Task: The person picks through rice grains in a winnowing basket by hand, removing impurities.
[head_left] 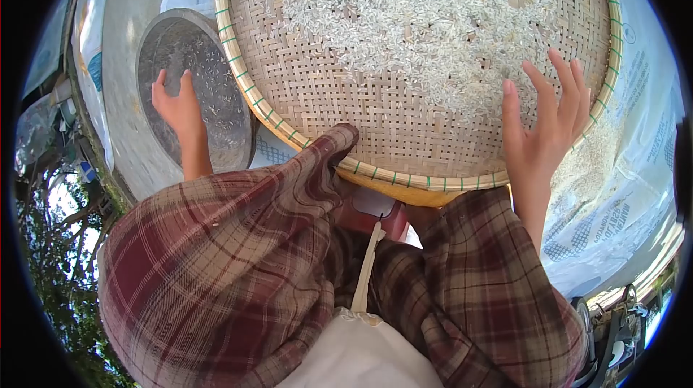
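- Nearest the camera, off-white cloth [361, 355] covers the lap, with loose maroon-and-tan plaid fabric [224, 258] spread to both sides and one fold lapping over the tray's near rim.
- At left, the person's left hand [179, 108] hangs over a round grey bowl [166, 41] dotted with stray grains; its grip is apart, thumb and fingers parted, with nothing visible in it.
- In the middle, pale slender grains [433, 34] lie across the far and right parts of a large, round, woven bamboo tray [289, 92] with a green-stitched rim; weave shows along the near and left parts.
- At right, the right hand [548, 117] reaches over the rim towards the grains, its grip apart, fingers spread; I cannot tell whether the fingertips touch them.
- Handling the grains well probably calls for light, slightly curled fingers, a level tray, and sleeve folds kept off the weave.
- Around this, left to right: leafy trees [68, 258], a grey concrete strip [123, 99], and blue-printed white sheeting [613, 207] with grains scattered beside the tray, then a partly visible dark wheeled vehicle [613, 337].
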Demonstrator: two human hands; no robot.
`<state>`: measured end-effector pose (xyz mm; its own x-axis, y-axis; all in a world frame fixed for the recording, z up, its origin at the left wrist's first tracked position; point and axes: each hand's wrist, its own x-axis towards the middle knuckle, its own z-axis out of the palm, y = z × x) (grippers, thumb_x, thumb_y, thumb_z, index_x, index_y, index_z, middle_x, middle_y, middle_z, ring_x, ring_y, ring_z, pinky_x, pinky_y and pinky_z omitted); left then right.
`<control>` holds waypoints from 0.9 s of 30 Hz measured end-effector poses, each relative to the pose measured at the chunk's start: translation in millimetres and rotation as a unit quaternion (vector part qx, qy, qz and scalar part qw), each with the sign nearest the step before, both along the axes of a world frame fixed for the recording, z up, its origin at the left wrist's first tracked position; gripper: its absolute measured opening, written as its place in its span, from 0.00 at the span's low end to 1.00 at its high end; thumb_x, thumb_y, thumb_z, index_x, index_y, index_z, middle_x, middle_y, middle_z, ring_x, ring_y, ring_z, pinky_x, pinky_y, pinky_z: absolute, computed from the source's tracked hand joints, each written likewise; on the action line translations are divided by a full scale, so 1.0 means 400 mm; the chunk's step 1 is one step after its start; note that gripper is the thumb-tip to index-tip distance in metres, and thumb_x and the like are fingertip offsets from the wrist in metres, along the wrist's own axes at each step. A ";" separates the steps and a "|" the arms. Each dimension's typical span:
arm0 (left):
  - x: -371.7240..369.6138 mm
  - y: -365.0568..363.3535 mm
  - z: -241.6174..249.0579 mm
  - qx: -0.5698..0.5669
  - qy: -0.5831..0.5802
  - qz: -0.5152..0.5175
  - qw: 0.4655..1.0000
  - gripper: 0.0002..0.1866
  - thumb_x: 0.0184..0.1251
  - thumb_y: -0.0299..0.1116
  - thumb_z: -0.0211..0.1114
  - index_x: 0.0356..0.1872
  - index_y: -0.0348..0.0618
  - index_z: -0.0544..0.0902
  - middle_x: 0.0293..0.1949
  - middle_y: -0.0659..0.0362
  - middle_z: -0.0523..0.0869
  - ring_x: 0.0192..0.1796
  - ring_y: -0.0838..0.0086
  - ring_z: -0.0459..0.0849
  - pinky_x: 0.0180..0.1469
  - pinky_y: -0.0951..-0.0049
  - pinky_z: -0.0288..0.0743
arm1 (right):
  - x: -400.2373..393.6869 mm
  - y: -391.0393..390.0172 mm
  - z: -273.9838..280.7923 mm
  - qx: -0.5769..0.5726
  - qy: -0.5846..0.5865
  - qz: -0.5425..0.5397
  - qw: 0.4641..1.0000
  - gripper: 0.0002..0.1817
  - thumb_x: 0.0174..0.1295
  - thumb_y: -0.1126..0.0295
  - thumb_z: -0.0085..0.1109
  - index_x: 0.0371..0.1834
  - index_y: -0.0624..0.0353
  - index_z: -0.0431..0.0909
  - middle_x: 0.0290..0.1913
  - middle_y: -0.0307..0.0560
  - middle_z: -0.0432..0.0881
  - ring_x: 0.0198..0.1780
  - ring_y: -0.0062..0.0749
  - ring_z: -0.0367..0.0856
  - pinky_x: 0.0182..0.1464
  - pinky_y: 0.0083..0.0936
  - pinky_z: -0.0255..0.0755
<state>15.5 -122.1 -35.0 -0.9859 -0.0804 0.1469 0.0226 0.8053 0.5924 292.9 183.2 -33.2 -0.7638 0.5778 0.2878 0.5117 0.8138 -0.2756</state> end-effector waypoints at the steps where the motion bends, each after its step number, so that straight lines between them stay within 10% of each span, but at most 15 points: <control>1: 0.011 0.014 -0.014 -0.203 0.166 -0.089 0.961 0.16 0.60 0.34 0.60 0.48 0.39 0.77 0.58 0.49 0.70 0.64 0.59 0.63 0.61 0.62 0.60 | -0.001 -0.002 0.000 -0.005 -0.009 0.006 1.000 0.11 0.54 0.66 0.61 0.41 0.53 0.79 0.56 0.42 0.72 0.63 0.41 0.62 0.64 0.44 0.51; 6: 0.121 0.290 0.044 0.024 0.039 -0.390 0.920 0.10 0.57 0.26 0.61 0.41 0.41 0.81 0.44 0.58 0.81 0.48 0.70 0.78 0.50 0.71 0.70 | -0.010 -0.019 -0.005 -0.029 -0.020 0.023 0.999 0.09 0.52 0.68 0.61 0.37 0.52 0.80 0.55 0.41 0.72 0.63 0.41 0.63 0.64 0.45 0.51; 10: 0.213 0.441 0.022 0.060 -0.037 -0.677 0.733 0.09 0.54 0.24 0.64 0.37 0.41 0.81 0.34 0.59 0.80 0.39 0.71 0.79 0.43 0.73 0.71 | -0.007 -0.022 -0.004 -0.048 -0.038 0.051 0.997 0.08 0.50 0.70 0.62 0.35 0.52 0.80 0.55 0.41 0.73 0.63 0.40 0.64 0.64 0.45 0.51; 27: 0.297 0.523 -0.036 0.044 0.001 -0.729 0.683 0.06 0.46 0.26 0.64 0.28 0.42 0.77 0.28 0.60 0.75 0.33 0.67 0.75 0.36 0.70 0.69 | -0.001 -0.034 -0.009 -0.085 -0.029 0.090 0.992 0.06 0.49 0.71 0.62 0.32 0.53 0.79 0.54 0.41 0.73 0.63 0.38 0.64 0.65 0.41 0.51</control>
